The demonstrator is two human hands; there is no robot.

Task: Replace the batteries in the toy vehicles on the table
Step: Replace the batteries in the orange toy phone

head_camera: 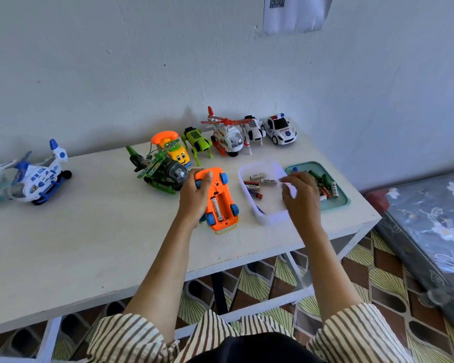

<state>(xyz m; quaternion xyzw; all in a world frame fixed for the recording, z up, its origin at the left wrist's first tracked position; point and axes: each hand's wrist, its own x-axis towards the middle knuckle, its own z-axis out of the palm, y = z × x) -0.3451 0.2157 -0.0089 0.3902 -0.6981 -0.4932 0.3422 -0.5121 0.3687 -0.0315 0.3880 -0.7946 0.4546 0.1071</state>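
Sleeves closest; left hand grips flipped orange car, one battery in its open bay. Right hand hovers over white tray, can't tell if it's holding anything.

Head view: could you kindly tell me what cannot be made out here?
Head view:
- Right hand: its own back hides whether the fingers hold anything.
- Orange car: left hand covers one side.
- Green tray batteries: labels too small.
- Wall paper: cut off by the top edge.
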